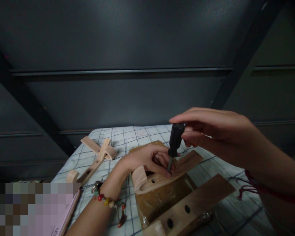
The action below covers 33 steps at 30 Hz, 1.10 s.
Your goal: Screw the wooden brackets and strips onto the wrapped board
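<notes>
My right hand (pixel 211 131) grips the black handle of a screwdriver (pixel 175 141) that stands upright, tip down on a pale wooden part (pixel 149 179). That part is curved at its left end and has holes in its top. My left hand (pixel 147 160) rests on it, fingers curled round the spot where the screwdriver tip meets the wood. A beaded bracelet (pixel 108 200) is on my left wrist. The part lies on a brown paper-covered block (pixel 159 200).
A wooden plank with two holes (pixel 194 205) lies at the lower right. A small wooden cross-shaped assembly (pixel 97 157) sits at the left on the checked cloth (pixel 123 137). A pink sheet (pixel 66 216) is at the lower left. Dark panels rise behind.
</notes>
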{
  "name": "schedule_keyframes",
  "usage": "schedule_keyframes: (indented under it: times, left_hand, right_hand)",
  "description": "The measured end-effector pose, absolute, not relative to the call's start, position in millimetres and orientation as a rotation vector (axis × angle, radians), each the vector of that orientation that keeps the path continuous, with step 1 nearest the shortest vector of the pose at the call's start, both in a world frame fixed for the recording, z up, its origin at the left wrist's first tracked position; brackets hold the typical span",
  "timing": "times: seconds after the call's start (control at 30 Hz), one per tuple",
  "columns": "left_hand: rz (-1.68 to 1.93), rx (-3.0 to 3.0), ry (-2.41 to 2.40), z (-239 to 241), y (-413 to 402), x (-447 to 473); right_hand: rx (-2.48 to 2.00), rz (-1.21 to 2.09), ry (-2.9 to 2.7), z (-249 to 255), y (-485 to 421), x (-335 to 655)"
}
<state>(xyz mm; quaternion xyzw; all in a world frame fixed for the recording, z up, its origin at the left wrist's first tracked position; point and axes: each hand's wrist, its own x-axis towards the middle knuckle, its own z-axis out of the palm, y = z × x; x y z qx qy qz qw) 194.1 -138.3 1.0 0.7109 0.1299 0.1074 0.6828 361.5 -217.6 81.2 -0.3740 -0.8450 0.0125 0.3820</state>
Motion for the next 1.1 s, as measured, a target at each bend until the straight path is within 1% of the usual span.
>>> schedule_keyframes:
  times: [0.2,0.3,0.5,0.7,0.93,1.1]
  left_hand:
    - [0.227,1.647,0.32,3.1,-138.4,194.2]
    - [0.215,1.612,0.324,1.8,-138.4,194.3]
    - [0.22,1.562,0.321,-1.3,-137.7,193.5]
    - [0.204,1.556,0.307,0.1,-138.8,192.8]
    - [0.211,1.56,0.301,0.3,-138.5,193.1]
    - [0.19,1.604,0.284,2.5,-136.9,193.8]
  right_hand:
    - [-0.977,0.312,-2.003,76.8,-219.8,358.8]
    - [-0.947,0.371,-1.972,74.0,-218.5,357.7]
    - [-0.933,0.195,-2.067,76.1,-216.5,358.8]
    - [-1.018,0.176,-2.082,76.8,-216.3,360.1]
    - [-1.044,0.057,-2.06,77.0,-216.3,355.9]
    - [-1.048,-0.095,-2.064,79.3,-222.5,353.9]
